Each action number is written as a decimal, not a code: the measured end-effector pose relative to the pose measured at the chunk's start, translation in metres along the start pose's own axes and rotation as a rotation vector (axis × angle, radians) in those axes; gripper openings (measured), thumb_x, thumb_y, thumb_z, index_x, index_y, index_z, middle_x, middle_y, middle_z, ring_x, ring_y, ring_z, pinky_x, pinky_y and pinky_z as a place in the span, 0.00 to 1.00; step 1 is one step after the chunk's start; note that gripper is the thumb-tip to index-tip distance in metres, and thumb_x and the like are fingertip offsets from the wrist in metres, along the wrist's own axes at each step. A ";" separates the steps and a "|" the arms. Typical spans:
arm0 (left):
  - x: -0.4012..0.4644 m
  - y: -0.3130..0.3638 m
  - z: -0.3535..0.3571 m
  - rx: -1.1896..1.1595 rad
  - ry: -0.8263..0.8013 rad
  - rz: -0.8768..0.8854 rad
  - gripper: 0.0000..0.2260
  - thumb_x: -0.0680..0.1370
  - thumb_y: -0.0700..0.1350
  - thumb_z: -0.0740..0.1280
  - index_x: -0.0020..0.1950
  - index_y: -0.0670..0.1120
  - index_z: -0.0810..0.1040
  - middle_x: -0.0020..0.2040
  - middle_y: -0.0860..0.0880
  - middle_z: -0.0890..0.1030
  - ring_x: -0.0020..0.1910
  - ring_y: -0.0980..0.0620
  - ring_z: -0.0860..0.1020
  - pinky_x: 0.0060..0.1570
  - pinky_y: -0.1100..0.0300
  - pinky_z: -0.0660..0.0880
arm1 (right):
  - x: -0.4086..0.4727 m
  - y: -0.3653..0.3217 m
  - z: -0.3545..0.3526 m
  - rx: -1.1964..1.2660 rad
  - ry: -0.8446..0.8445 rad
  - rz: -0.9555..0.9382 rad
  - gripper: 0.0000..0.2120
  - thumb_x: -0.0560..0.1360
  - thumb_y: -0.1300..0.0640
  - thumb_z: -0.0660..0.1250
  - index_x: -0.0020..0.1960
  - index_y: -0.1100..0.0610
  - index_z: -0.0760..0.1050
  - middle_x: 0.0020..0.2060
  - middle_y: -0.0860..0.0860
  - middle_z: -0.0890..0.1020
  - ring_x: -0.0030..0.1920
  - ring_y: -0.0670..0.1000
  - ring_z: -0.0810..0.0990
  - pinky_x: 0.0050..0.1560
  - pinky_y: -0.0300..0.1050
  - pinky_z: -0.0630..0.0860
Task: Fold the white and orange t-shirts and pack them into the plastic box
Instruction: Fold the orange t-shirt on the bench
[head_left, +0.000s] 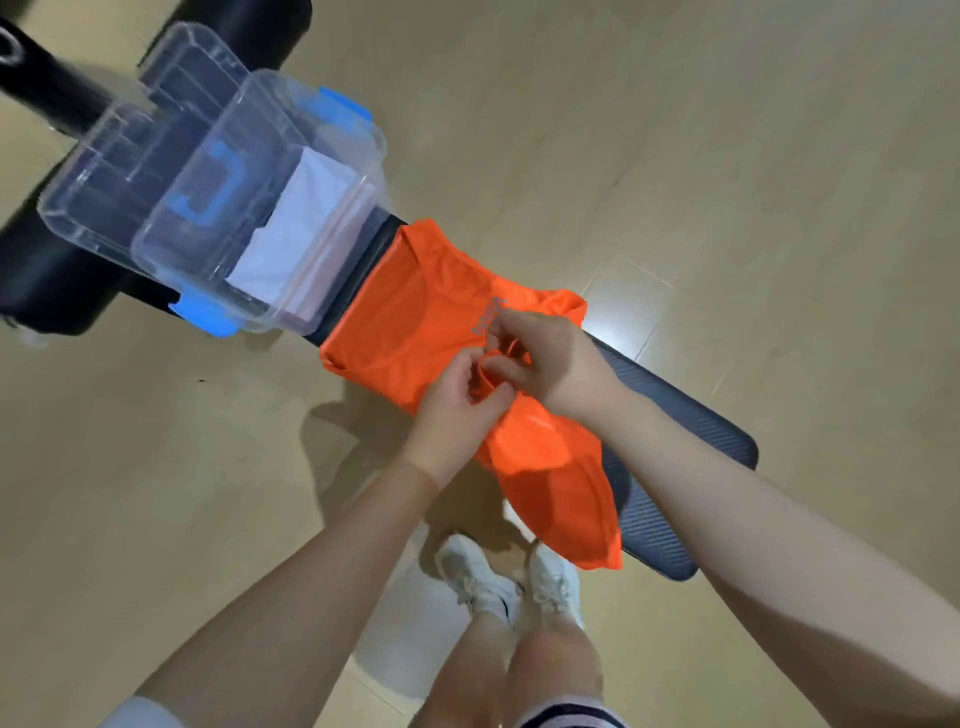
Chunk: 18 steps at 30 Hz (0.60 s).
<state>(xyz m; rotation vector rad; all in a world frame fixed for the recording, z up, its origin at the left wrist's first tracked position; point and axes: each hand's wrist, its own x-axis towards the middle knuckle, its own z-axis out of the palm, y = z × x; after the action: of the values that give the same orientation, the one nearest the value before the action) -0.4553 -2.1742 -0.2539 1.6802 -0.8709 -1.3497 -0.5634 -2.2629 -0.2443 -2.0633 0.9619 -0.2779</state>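
Both hands, left hand (457, 395) and right hand (545, 358), pinch orange t-shirt (415, 317) fabric beside plastic box (171, 234); overhanging hem could drag it off the bench.

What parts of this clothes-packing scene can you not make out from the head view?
- Folded white t-shirt in the clear plastic box: the box's wall blurs its folds.
- Grey print on the orange t-shirt: too small, partly behind the right hand.
- Shirt part pinched by the left hand: hidden by fingers.

Single head camera, looking steeply down over my forearms, close above the dark padded bench (675, 410), my white shoes (514, 582) beneath it.
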 end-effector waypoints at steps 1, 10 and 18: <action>0.004 0.005 -0.006 -0.027 0.015 -0.003 0.09 0.67 0.48 0.67 0.46 0.53 0.72 0.38 0.53 0.73 0.36 0.59 0.69 0.40 0.59 0.67 | 0.009 -0.003 0.002 0.000 0.016 -0.001 0.07 0.70 0.58 0.70 0.44 0.60 0.75 0.39 0.54 0.82 0.36 0.52 0.77 0.40 0.48 0.73; 0.096 0.035 -0.076 0.192 0.101 0.025 0.08 0.80 0.40 0.58 0.46 0.45 0.76 0.41 0.52 0.77 0.39 0.63 0.73 0.46 0.66 0.69 | 0.086 0.014 0.005 0.472 -0.114 0.271 0.05 0.75 0.56 0.68 0.49 0.56 0.76 0.30 0.56 0.73 0.32 0.49 0.68 0.35 0.43 0.64; 0.205 0.009 -0.093 0.319 0.248 -0.005 0.08 0.80 0.42 0.58 0.50 0.44 0.76 0.45 0.45 0.79 0.45 0.48 0.76 0.54 0.51 0.72 | 0.116 0.083 0.015 0.258 -0.316 0.334 0.05 0.73 0.61 0.68 0.40 0.62 0.76 0.36 0.49 0.73 0.40 0.46 0.70 0.40 0.30 0.65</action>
<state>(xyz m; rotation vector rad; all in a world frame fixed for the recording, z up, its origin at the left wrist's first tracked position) -0.3244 -2.3433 -0.3239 2.0427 -0.9719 -1.0141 -0.5210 -2.3682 -0.3321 -1.6211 0.9958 0.0947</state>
